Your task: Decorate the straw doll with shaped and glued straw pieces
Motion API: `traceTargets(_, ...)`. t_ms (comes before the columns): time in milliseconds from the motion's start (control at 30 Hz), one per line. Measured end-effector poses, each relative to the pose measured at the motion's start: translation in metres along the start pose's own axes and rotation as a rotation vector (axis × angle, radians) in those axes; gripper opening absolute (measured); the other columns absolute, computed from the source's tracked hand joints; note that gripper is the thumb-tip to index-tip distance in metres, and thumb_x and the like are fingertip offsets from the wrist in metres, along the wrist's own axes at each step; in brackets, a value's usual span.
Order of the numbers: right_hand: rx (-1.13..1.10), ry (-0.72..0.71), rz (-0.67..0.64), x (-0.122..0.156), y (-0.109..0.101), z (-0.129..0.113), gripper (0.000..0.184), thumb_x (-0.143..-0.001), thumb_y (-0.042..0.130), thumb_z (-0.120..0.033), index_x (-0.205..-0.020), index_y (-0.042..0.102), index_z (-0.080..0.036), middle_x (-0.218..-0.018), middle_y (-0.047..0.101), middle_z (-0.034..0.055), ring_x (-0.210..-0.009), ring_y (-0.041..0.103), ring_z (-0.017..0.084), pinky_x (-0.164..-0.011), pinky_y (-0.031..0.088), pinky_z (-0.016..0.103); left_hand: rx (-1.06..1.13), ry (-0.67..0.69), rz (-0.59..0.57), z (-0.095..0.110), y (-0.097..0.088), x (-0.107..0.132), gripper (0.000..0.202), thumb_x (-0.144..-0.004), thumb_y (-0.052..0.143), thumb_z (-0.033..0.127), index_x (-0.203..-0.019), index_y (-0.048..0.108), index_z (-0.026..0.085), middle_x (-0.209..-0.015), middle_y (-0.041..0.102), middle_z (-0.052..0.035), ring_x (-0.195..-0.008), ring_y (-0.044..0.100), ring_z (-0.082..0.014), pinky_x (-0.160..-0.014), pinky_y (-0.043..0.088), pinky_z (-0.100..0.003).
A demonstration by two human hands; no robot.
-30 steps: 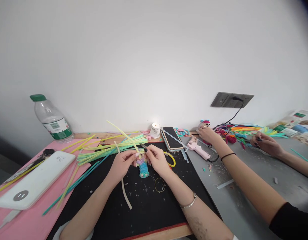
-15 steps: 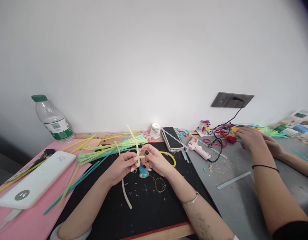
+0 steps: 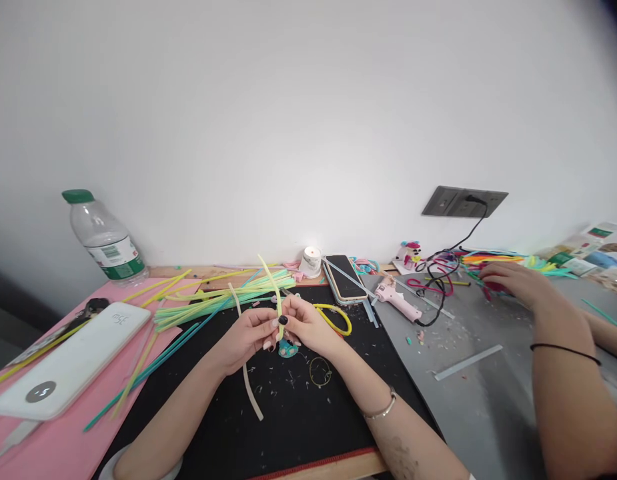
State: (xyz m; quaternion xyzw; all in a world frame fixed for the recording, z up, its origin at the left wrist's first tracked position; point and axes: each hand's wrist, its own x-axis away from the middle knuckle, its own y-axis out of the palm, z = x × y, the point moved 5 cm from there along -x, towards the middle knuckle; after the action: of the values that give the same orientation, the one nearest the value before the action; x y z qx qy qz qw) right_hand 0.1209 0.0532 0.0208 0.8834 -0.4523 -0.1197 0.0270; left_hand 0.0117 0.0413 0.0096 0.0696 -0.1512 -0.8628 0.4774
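Observation:
My left hand (image 3: pixel 245 337) and my right hand (image 3: pixel 303 321) meet over a black mat (image 3: pixel 288 407). Together they pinch a pale yellow strip (image 3: pixel 272 283) that curves up and back from the fingers. Under the fingertips sits a small blue woven piece (image 3: pixel 287 347), half hidden by my hands. A cream strip (image 3: pixel 249 380) runs down from my left hand across the mat. A thin wire ring (image 3: pixel 320 371) lies just right of my hands.
A pile of green, yellow and blue strips (image 3: pixel 213 297), a water bottle (image 3: pixel 104 240), a white power bank (image 3: pixel 68 363), a lit candle (image 3: pixel 312 259), a phone (image 3: pixel 342 276) and a pink glue gun (image 3: pixel 395 297) are here. Another person's hand (image 3: pixel 513 280) reaches into coloured strips at right.
My hands have turned the yellow strip more upright and lowered the blue piece toward the mat. The other person's hands drew back from the glue gun area to the coloured pile at right.

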Motion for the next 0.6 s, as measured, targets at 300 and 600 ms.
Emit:
traceTargets(300,0.333,-0.024,0.093,0.003,-0.005,-0.006,0.035,-0.084,0.054,-0.045,-0.065,0.04,-0.019,-0.055,0.046,-0.005,-0.047,0.035,0.007,-0.045,0.029,0.02,-0.227,0.069,0.073,0.004,0.001,-0.002,0.027,-0.081,0.06,0.037,-0.066,0.057,0.014,-0.061,0.056,0.0011,-0.05,0.042,-0.0075,-0.051,0.032,-0.022)
traceTargets(600,0.293,0.019,0.039,0.003,-0.002,-0.01,0.036,-0.082,0.055,-0.051,-0.069,0.047,-0.018,-0.058,0.055,-0.002,-0.053,0.051,0.011,-0.052,0.039,0.022,-0.326,0.085,0.061,0.002,0.003,-0.003,0.028,-0.082,0.059,0.038,-0.066,0.058,0.015,-0.061,0.058,0.0005,-0.05,0.045,-0.0085,-0.051,0.035,-0.023)
